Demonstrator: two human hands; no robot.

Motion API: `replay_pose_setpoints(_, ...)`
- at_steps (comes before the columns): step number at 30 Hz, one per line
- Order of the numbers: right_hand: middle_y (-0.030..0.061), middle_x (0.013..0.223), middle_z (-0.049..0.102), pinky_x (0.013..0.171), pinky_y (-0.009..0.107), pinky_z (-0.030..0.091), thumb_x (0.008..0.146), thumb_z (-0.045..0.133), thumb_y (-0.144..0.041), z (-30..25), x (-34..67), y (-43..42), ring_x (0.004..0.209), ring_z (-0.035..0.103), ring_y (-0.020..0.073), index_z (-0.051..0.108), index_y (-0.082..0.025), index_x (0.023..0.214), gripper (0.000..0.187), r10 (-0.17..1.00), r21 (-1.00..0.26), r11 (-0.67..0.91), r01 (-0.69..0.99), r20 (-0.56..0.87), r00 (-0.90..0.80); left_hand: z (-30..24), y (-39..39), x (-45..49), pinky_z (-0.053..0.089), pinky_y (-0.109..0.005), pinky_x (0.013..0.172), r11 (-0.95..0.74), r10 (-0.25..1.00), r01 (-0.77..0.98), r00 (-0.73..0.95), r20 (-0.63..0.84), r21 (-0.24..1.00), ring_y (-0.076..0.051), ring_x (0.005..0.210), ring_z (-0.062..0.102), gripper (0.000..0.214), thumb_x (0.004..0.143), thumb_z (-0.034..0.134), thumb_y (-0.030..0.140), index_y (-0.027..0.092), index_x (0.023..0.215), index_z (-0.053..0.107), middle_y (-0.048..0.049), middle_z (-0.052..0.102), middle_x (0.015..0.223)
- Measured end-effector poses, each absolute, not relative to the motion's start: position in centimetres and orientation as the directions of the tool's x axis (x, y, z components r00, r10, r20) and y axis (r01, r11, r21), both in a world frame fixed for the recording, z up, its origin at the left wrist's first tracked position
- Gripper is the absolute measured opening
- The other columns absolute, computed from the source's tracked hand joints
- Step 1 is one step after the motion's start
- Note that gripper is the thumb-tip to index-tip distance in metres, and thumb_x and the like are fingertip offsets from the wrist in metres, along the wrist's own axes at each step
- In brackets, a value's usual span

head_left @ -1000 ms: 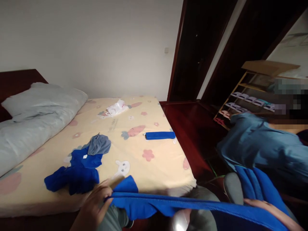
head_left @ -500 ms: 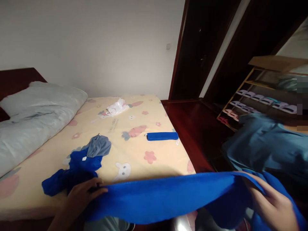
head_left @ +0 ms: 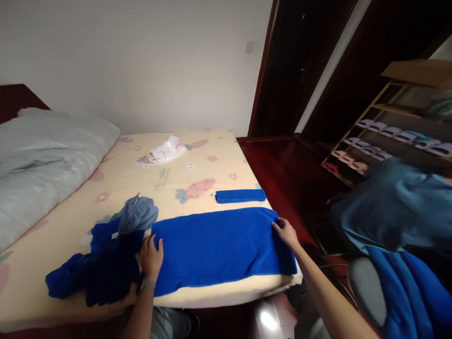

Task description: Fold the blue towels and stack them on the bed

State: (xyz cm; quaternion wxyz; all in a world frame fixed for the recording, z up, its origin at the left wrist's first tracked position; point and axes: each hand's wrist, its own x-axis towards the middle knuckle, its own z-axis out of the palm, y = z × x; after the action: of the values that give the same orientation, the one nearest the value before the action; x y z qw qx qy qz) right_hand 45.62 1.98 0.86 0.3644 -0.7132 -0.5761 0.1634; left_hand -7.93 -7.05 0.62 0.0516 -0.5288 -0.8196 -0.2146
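Note:
A blue towel [head_left: 219,247] lies spread flat on the near edge of the bed [head_left: 169,188]. My left hand [head_left: 151,256] rests on the towel's left end, fingers flat and apart. My right hand [head_left: 285,231] touches the towel's far right corner, fingers on the cloth edge. Just left of my left hand lies a heap of blue cloths [head_left: 95,270] with a grey cloth [head_left: 137,214] on top. A small folded blue towel [head_left: 240,196] lies just beyond the spread one.
A grey quilt [head_left: 45,155] fills the bed's left side. A white plastic bag [head_left: 165,149] lies near the wall. To the right are dark red floor [head_left: 282,165], a shoe rack [head_left: 388,141], blue-grey cloth [head_left: 395,207] and more blue towels [head_left: 413,292].
The blue towel was held stretched between both hands in front of me; now it lies spread on the bed. Both hands moved forward onto it.

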Motion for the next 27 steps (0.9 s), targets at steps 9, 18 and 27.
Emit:
replay_pose_setpoints(9, 0.0127, 0.108, 0.070, 0.085, 0.042, 0.054, 0.071, 0.057, -0.073, -5.7, 48.3, -11.5, 0.097, 0.069, 0.0319, 0.055, -0.021, 0.119, 0.070, 0.872, -0.736, -0.447, 0.509, -0.232, 0.431, -2.6, -17.9, -10.2, 0.052, -0.047, 0.090, 0.485, 0.830, 0.790, -0.551, 0.087, 0.374, -0.036, 0.108, 0.064, 0.056, 0.095, 0.036, 0.049, 0.010, 0.133, 0.051, -0.0195, 0.066, 0.115)
replay_pose_setpoints(18, 0.0096, 0.099, 0.072, 0.079, 0.041, 0.054, 0.059, 0.059, -0.070, -6.8, 51.9, -11.0, 0.092, 0.070, 0.0326, 0.061, -0.024, 0.100, 0.062, 0.882, -0.775, -0.416, 0.475, -0.217, 0.419, -1.6, -17.1, -14.9, 0.052, -0.039, 0.093, 0.467, 0.865, 0.787, -0.502, -0.022, 0.404, -0.026, 0.099, 0.066, 0.038, 0.091, 0.039, 0.023, 0.020, 0.115, 0.068, -0.0114, 0.064, 0.109)
replay_pose_setpoints(27, 0.0134, 0.098, 0.071, 0.085, 0.046, 0.052, 0.056, 0.056, -0.069, -8.7, 52.7, -11.7, 0.098, 0.068, 0.0371, 0.061, -0.023, 0.105, 0.067, 0.865, -0.707, -0.461, 0.536, -0.223, 0.449, 2.4, -6.7, -14.9, 0.045, -0.050, 0.097, 0.457, 0.834, 0.866, -0.497, 0.240, 0.204, -0.042, 0.126, 0.049, 0.059, 0.092, 0.052, 0.047, 0.017, 0.142, 0.052, -0.0239, 0.042, 0.144)
